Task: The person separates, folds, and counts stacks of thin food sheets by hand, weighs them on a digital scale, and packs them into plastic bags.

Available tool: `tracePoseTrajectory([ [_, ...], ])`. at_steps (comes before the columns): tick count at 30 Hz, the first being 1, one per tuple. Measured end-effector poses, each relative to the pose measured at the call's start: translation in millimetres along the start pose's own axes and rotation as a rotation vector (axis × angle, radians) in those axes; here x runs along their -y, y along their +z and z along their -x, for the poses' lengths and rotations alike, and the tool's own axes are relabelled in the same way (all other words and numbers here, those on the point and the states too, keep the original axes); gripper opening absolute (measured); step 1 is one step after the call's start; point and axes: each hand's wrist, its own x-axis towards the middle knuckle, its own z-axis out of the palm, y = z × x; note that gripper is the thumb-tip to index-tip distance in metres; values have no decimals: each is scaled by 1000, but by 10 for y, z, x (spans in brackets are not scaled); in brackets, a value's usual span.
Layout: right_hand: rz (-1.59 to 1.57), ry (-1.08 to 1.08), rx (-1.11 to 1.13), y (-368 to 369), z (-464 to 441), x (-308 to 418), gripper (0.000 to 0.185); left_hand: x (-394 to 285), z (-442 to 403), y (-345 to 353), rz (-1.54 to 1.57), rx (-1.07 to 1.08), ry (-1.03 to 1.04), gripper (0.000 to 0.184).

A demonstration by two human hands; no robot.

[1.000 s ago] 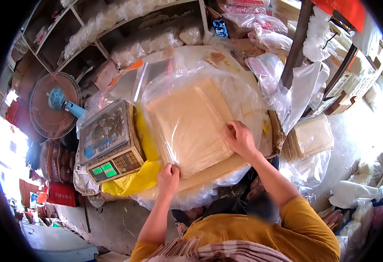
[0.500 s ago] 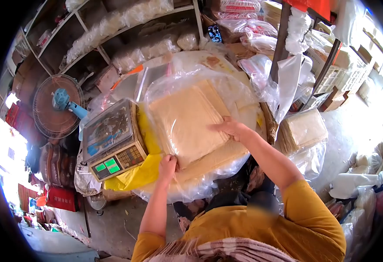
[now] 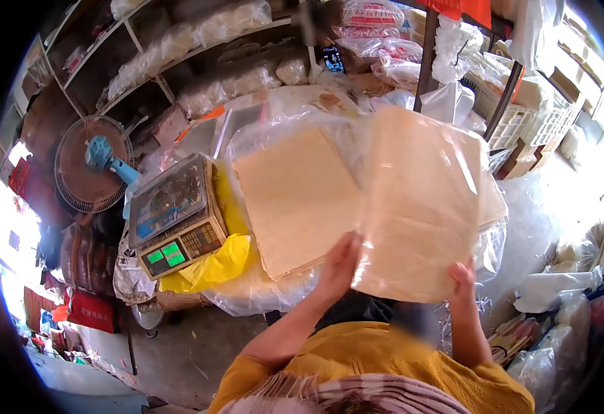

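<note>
A packet of thin tan sheets [image 3: 419, 207] with a shiny clear plastic cover is held up off the right side of the table. My left hand [image 3: 341, 265] is closed on its lower left edge. On the lower right corner, my right hand [image 3: 462, 279] grips it too. Left of the packet, a stack of similar tan sheets [image 3: 298, 200] lies on the table over clear plastic film [image 3: 260, 293]. A yellow plastic bag [image 3: 209, 265] is tucked between that stack and a digital scale [image 3: 178, 228] with lit green displays.
A blue fan [image 3: 98, 155] stands left of the scale. Shelves with bagged goods [image 3: 226, 79] line the back. Another pile of tan sheets [image 3: 491, 200] sits at the right, partly hidden by the packet. White crates [image 3: 512, 124] and a dark post [image 3: 427, 62] are behind it.
The covered packet has been lifted from the table stack and carried right. Both hands moved right with it, and the left now holds its left edge.
</note>
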Motion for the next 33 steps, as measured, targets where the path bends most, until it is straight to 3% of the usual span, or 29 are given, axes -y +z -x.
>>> tracePoseTrajectory([
  [2,-25,-121,-154,-182,283,86,73,-275,-78,210,224,283,-315,31],
  [3,-26,-143,-251,-314,389,102,70,-60,-261,292,79,548,-330,45],
  [5,-8,-190,-247,-569,529,62,66,-5,-171,735,-432,509,113,85],
  [8,-31,-196,-273,-823,666,117,61,-2,-122,1247,-687,558,-40,97],
  [9,-48,-187,-297,-897,725,142,59,-142,-146,1355,-649,625,-109,91],
  [12,-73,-112,-423,-1360,761,18,54,614,-313,1706,-603,736,-251,92],
  [13,-68,-120,-439,-1411,705,28,53,641,-406,1704,-246,829,-353,94],
  [14,-67,-126,-451,-1424,614,33,51,963,-470,1702,-266,828,-354,100],
  [16,-69,-111,-455,-1467,456,40,49,939,-431,1782,-334,787,-156,104],
  [19,-80,-82,-427,-1518,302,27,47,673,-535,1861,-719,750,-176,106],
  [22,-3,-114,-413,-1707,273,-62,46,632,-536,1917,-811,692,-206,107],
  [23,-19,-116,-378,-1692,241,-23,45,593,-552,1930,-826,720,-210,103],
  [26,-50,-163,-365,-1730,16,104,44,851,-802,1935,-314,626,-352,97],
  [27,-51,-209,-424,-1812,-141,49,43,957,-839,1918,-329,503,-78,89],
  [28,-55,-255,-481,-1885,-313,-7,42,1045,-889,1851,-360,501,-59,81],
  [31,-122,-354,-510,-2025,-1046,-156,39,747,-821,1516,-146,517,-200,68],
  [33,-205,-285,-432,-2286,-1567,-304,38,790,-685,1264,-126,506,-225,61],
])
